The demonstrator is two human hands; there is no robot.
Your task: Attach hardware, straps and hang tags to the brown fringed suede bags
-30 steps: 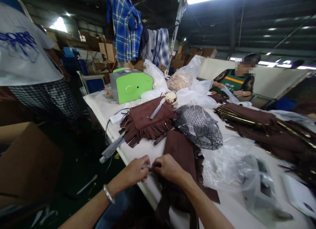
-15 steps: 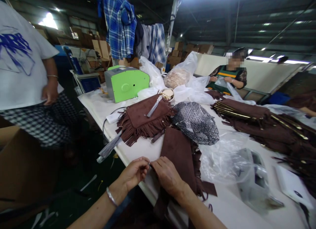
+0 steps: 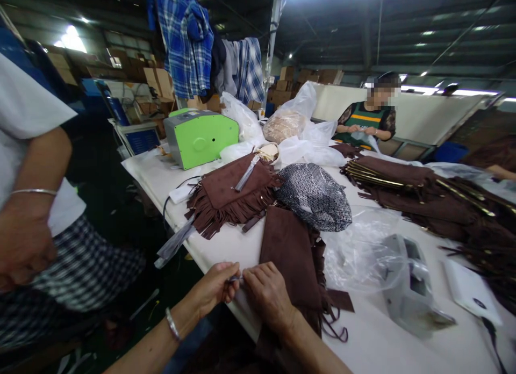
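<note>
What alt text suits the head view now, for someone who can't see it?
The left hand pinches a small thin item beside the right hand, near a brown fringed bag on a white table. Beyond are a second fringed bag, a speckled knit item and a green machine.

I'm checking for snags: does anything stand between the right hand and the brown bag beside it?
Nothing visible does. In view, the right hand overlaps the brown bag; contact is unclear. The speckled knitted item lies by the bag's far end.

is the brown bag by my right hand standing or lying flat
Lying flat: the brown bag shows its broad face upward on the white table.
</note>
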